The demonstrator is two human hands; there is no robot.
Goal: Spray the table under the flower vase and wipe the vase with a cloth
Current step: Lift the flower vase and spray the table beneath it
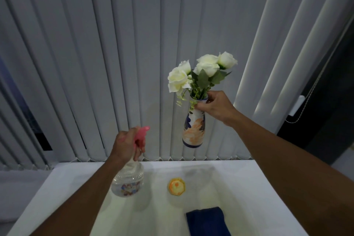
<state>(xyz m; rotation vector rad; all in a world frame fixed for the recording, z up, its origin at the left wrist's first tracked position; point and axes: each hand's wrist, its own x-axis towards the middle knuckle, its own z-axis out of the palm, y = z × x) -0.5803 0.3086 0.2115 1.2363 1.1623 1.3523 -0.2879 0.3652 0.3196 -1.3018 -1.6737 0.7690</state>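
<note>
1. Overhead, from the head view, the right hand point(215, 107) has its grip clamped around the narrow neck of the flower vase point(193, 130), which hangs in the air well above the white desk point(76, 188), clear of its surface; the white roses point(203, 69) stand up out of its mouth.

2. Likely the vase is glazed ceramic; stiff, smooth, probably slippery and breakable if dropped; the neck is the natural place to hold it, since the fingers can close right round it, though the wider painted body hangs below and may swing; a second hand under the base would steady it for wiping.

3. Further left, the left hand point(126, 145) is closed on the pink trigger head of the spray bottle point(128, 180), with one finger curled at the trigger; the clear body looks light and partly filled, so it should handle easily one-handed; the nozzle points roughly toward the middle of the desk.

4. Below the lifted vase a small yellow-orange round object point(177, 187) lies on the desk; what it is I cannot tell.

5. Nearer the camera a folded dark blue cloth point(207, 220) rests on the desk, untouched; soft and limp, it can be taken anywhere by a pinch.
</note>
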